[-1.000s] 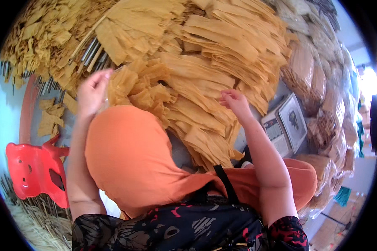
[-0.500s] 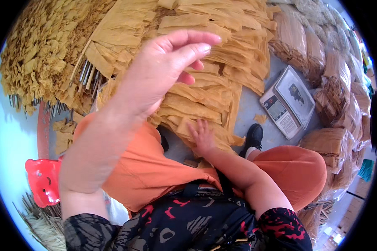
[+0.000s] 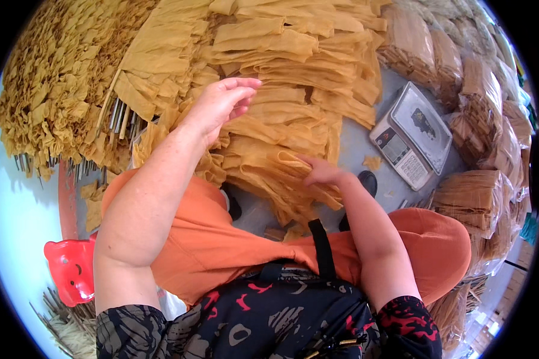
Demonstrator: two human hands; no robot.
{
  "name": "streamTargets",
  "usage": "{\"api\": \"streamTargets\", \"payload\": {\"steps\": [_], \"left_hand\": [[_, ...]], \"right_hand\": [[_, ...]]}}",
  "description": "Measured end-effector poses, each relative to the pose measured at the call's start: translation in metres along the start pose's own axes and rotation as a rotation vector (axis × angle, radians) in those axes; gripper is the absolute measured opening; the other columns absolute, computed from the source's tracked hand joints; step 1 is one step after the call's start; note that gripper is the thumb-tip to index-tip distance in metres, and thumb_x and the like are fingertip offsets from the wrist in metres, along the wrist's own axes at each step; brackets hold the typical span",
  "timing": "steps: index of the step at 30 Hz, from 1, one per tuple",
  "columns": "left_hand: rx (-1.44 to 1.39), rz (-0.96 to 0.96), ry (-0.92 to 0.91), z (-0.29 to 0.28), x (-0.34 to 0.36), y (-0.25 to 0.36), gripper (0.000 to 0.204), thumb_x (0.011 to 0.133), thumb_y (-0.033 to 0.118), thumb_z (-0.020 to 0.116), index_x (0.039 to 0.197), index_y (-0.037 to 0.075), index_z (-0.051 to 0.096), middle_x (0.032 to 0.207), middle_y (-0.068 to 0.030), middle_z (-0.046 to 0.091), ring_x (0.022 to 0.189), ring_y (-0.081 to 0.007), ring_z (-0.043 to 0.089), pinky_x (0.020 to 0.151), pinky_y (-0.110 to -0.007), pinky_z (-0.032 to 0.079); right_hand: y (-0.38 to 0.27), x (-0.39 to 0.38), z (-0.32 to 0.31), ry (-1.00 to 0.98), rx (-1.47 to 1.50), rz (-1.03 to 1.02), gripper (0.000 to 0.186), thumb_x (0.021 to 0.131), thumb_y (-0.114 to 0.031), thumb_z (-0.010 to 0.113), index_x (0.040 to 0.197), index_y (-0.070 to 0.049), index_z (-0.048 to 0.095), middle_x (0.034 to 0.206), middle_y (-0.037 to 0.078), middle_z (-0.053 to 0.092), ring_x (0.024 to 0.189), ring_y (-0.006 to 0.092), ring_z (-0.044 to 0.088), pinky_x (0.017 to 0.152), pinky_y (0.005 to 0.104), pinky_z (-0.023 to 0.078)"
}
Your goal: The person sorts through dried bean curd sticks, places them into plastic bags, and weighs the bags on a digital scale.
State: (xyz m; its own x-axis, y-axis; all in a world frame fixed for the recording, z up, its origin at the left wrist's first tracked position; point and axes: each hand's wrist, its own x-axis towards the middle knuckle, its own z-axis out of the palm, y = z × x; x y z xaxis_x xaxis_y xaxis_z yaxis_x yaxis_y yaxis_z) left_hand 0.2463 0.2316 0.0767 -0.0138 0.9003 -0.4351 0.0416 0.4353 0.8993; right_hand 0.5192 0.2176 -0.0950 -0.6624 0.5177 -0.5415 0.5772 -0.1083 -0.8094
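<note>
My right hand [image 3: 324,172] has its fingers closed on the edge of a yellow-brown tofu skin sheet [image 3: 281,169], the nearest one of the pile between my knees. The sheet is loosely folded and bunched, with its edge lifted at my fingertips. Above the left part of the pile, my left hand [image 3: 217,106] hangs raised with bent fingers a little apart and nothing visible in them. Farther off, more long folded tofu skin sheets [image 3: 269,39] lie in overlapping layers.
A digital scale [image 3: 410,137] lies on the floor at the right, beside clear bags of tofu skin [image 3: 479,107]. Crumpled sheets [image 3: 66,84] hang over rods at the far left. A red plastic bear-shaped stool [image 3: 70,272] stands left of my leg.
My left hand has dropped lower and to the left over the pile. My right hand has gone from resting flat on the near sheet to gripping its edge, farther right.
</note>
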Motion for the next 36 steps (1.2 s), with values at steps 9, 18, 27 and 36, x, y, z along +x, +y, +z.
{"api": "streamTargets", "payload": {"steps": [9, 18, 27, 36], "left_hand": [[0.069, 0.024, -0.069, 0.010, -0.004, 0.014, 0.068, 0.093, 0.058, 0.055, 0.146, 0.017, 0.042, 0.142, -0.0060, 0.047, 0.129, -0.0197, 0.044, 0.108, -0.039, 0.034], [0.075, 0.128, -0.136, 0.023, -0.008, 0.030, 0.097, 0.083, 0.049, 0.075, 0.153, 0.016, 0.018, 0.136, -0.0062, 0.044, 0.128, -0.0207, 0.043, 0.105, -0.042, 0.037], [-0.187, 0.280, 0.006, 0.037, -0.001, 0.025, 0.078, 0.076, 0.024, 0.086, 0.137, 0.003, 0.041, 0.124, -0.0094, 0.058, 0.113, -0.0185, 0.058, 0.095, -0.033, 0.051], [-0.193, 0.330, -0.043, 0.044, -0.009, 0.027, 0.042, 0.082, 0.013, 0.080, 0.118, 0.002, 0.062, 0.114, -0.0060, 0.068, 0.103, -0.0146, 0.064, 0.089, -0.031, 0.053]], "right_hand": [[-0.033, -0.018, -0.054, 0.092, 0.670, -0.225, 0.070, 0.061, 0.003, 0.072, 0.129, -0.004, 0.057, 0.119, 0.005, 0.065, 0.110, 0.0182, 0.058, 0.099, 0.0317, 0.044], [-0.068, -0.029, -0.054, 0.061, 0.904, -0.463, 0.080, 0.059, 0.007, 0.071, 0.136, -0.004, 0.052, 0.127, 0.007, 0.062, 0.120, 0.0224, 0.056, 0.102, 0.0348, 0.042], [-0.076, -0.024, -0.052, 0.054, 0.932, -0.449, 0.073, 0.064, 0.004, 0.071, 0.135, -0.003, 0.052, 0.126, 0.007, 0.062, 0.118, 0.0213, 0.056, 0.103, 0.0335, 0.041], [-0.085, -0.016, -0.053, 0.208, 0.946, -0.426, 0.050, 0.084, -0.010, 0.070, 0.130, -0.002, 0.054, 0.118, 0.010, 0.066, 0.109, 0.0195, 0.062, 0.095, 0.0353, 0.048]]}}
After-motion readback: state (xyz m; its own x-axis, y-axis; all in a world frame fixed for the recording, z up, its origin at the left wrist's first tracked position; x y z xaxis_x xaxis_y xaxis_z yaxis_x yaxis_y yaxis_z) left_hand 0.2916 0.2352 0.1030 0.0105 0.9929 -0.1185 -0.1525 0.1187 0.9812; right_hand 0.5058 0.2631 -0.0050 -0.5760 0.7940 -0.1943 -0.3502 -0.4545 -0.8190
